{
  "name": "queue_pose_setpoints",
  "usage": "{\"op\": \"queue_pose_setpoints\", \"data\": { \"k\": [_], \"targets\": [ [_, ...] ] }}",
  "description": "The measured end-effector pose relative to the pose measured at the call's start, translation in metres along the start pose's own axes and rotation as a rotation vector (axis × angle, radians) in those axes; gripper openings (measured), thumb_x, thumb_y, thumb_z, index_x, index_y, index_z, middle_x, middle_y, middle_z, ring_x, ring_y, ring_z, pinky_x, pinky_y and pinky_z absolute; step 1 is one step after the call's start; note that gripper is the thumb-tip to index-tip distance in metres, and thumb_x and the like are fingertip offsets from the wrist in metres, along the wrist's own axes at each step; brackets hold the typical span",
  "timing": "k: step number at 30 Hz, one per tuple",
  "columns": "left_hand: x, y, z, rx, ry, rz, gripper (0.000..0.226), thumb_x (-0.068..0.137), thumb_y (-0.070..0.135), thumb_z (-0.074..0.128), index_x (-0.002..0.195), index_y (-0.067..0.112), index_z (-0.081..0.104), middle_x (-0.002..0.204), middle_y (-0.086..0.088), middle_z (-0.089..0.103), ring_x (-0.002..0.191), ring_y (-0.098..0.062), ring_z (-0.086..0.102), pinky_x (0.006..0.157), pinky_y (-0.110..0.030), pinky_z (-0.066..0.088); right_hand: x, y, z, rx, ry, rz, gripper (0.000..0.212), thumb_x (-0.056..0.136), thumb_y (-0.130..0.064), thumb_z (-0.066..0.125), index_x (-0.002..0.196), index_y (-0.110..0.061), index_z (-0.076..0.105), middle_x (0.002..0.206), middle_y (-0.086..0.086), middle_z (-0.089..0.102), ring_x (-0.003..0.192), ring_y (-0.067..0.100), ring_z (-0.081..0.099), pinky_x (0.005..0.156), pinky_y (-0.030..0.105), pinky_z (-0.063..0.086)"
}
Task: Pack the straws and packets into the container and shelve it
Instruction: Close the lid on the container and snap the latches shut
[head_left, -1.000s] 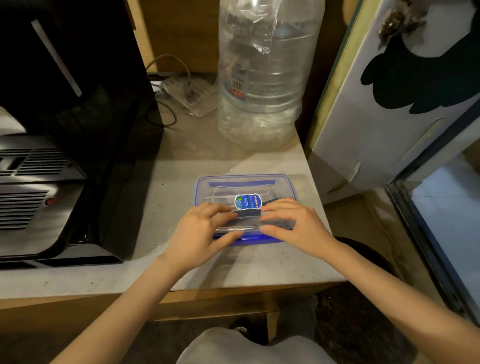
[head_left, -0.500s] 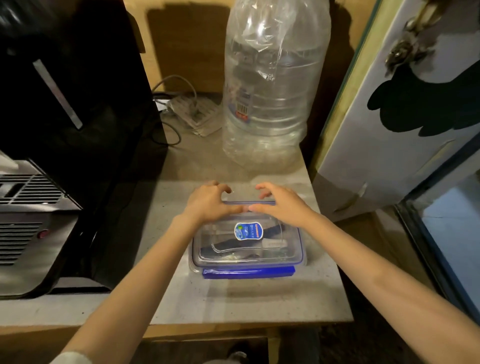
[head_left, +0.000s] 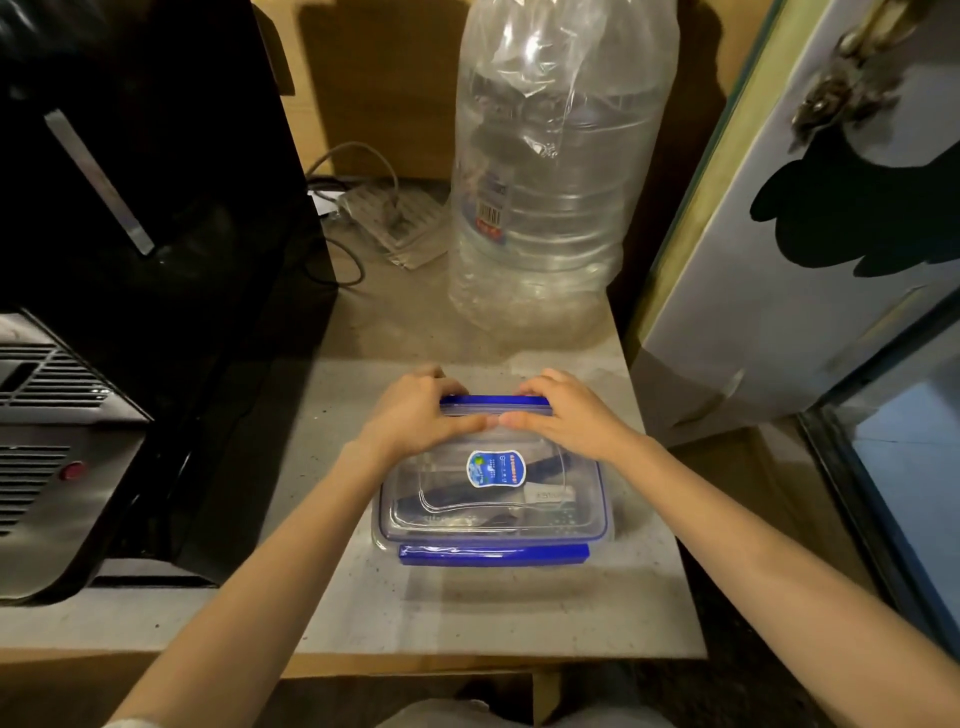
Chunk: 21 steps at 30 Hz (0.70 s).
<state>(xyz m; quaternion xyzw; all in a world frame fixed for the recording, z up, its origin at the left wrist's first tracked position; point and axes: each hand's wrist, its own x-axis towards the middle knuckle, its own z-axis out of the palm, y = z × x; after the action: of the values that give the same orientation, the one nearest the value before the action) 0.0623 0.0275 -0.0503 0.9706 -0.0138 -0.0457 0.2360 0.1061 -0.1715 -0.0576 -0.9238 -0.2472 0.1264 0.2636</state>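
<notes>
A clear plastic container (head_left: 493, 512) with a lid and blue clips sits on the grey counter (head_left: 467, 613) in front of me. A blue-and-white sticker marks the lid. Dark straws and a white packet show through the plastic inside. My left hand (head_left: 415, 415) and my right hand (head_left: 571, 415) rest side by side on the far edge of the lid, fingers curled over the far blue clip (head_left: 493, 401), thumbs pressing on the lid. The near blue clip (head_left: 493, 553) lies flat against the front wall.
A big clear water bottle (head_left: 556, 171) stands behind the container. A black and silver appliance (head_left: 104, 312) fills the left side. A power strip with cables (head_left: 395, 218) lies at the back. A white cabinet door (head_left: 805, 234) stands at the right beyond the counter's edge.
Both hands moved from the near clip to the far edge of the lid. The near clip now lies folded down. Over the last half second the hands have hardly shifted.
</notes>
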Motion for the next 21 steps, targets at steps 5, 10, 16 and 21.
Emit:
{"op": "queue_pose_setpoints", "data": {
  "k": [5,10,16,21],
  "targets": [
    [-0.002,-0.001,0.004,0.068,0.126,0.116,0.071,0.065,0.072,0.045,0.092,0.013,0.075,0.085,-0.008,0.062,0.081,-0.024,0.058,0.063,-0.028,0.039,-0.003,-0.001,0.003,0.048,0.084,-0.007,0.043,0.08,-0.05,0.063,0.097,-0.011,0.067,0.09,0.003,0.052,0.081,0.016,0.051,0.072,0.028,0.041],
    [0.001,-0.001,0.004,0.019,0.151,0.175,0.075,0.064,0.072,0.039,0.083,0.01,0.077,0.076,-0.008,0.062,0.077,-0.025,0.058,0.063,-0.031,0.042,-0.006,-0.005,0.003,0.03,0.156,-0.025,0.041,0.079,-0.05,0.064,0.09,-0.011,0.069,0.086,0.003,0.055,0.077,0.019,0.055,0.068,0.034,0.046],
    [-0.002,0.003,0.003,0.164,0.192,0.187,0.073,0.07,0.073,0.038,0.097,0.015,0.074,0.091,-0.006,0.069,0.09,-0.026,0.06,0.073,-0.034,0.045,-0.012,-0.01,-0.002,-0.039,0.18,0.019,0.045,0.08,-0.058,0.058,0.102,-0.021,0.071,0.088,0.001,0.072,0.08,0.017,0.063,0.072,0.037,0.054],
    [-0.009,0.009,0.0,0.066,0.228,0.179,0.087,0.066,0.074,0.035,0.131,0.017,0.05,0.129,-0.011,0.054,0.121,-0.026,0.046,0.102,-0.037,0.04,-0.02,-0.003,-0.009,-0.155,0.262,0.189,0.049,0.082,-0.06,0.054,0.08,-0.014,0.071,0.071,0.007,0.07,0.069,0.022,0.063,0.06,0.032,0.047]
  ]
}}
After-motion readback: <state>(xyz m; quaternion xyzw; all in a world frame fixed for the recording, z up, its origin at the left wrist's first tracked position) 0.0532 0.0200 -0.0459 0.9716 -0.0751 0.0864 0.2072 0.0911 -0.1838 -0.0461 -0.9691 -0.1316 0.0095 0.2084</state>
